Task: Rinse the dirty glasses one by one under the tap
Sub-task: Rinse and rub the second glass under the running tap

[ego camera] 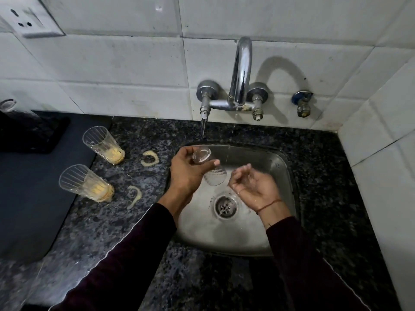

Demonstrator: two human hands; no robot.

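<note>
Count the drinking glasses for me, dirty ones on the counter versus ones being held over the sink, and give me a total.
Dirty glasses with yellow residue on the counter: 2
Clear glass held in the left hand over the sink: 1
Total: 3

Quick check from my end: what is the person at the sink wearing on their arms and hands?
Both arms are in long, dark maroon sleeves, each with a thin pale line of piping along its length. The left hand is bare, with no glove or jewellery showing. The right hand is also bare, wet, with a thin reddish-orange thread tied around its wrist.
</note>
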